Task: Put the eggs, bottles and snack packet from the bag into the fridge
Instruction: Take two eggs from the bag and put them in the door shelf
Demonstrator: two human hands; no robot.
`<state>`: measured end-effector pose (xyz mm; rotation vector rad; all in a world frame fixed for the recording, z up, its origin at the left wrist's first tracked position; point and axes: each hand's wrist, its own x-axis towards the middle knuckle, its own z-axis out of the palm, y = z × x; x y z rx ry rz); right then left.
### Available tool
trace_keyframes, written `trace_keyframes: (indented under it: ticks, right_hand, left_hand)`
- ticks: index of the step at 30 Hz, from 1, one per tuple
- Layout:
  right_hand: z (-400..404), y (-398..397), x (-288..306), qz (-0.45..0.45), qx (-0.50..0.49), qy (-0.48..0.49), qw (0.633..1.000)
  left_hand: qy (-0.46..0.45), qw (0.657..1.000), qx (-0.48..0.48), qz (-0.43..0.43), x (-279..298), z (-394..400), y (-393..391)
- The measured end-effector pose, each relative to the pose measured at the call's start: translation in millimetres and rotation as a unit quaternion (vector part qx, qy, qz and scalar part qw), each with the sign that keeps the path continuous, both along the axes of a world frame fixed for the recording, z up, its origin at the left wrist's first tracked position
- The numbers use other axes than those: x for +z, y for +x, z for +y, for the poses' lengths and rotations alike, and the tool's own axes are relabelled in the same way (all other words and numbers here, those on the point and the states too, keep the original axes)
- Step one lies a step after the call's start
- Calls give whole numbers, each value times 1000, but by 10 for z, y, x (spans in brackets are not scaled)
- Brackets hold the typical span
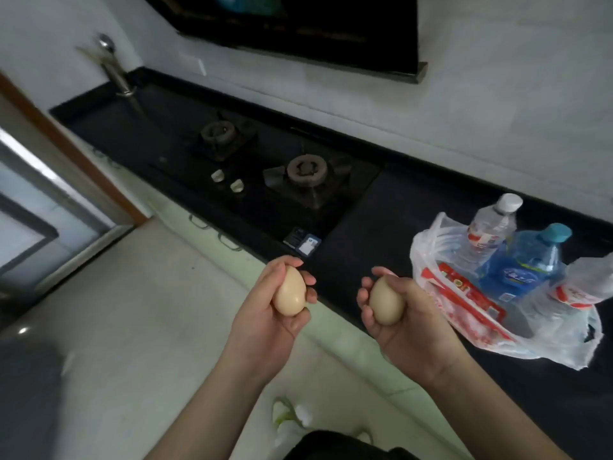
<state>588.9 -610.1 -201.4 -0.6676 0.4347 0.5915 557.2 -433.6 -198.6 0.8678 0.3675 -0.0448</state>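
My left hand (265, 323) holds a beige egg (289, 292) and my right hand (411, 330) holds a second beige egg (386, 302), both in front of the counter's edge. To the right, a clear plastic bag (428, 247) with red print lies open on the black counter. In it stand a clear water bottle with a white cap (491, 227) and a blue bottle with a teal cap (527, 263), with another clear bottle (583, 283) lying at the right. A red snack packet (464, 290) lies flat in the bag.
A black counter (381, 227) runs from far left to near right, with a two-burner gas hob (285, 167) set in it and a range hood (298, 24) above. A metal post (116, 74) stands at the far left end. Pale floor tiles (132, 310) and a doorway (39, 200) lie to the left.
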Motion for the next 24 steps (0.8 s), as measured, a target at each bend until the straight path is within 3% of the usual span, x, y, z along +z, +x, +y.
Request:
trace_keyframes:
  ticks: [12, 24]
  right_hand:
    - [1370, -626, 189, -29, 210, 5, 977]
    - [2995, -2445, 169, -37, 425, -5, 904]
  left_hand:
    - [-23, 971, 240, 3, 133, 1045, -1348]
    - [-35, 912, 408, 18, 140, 2116, -3463]
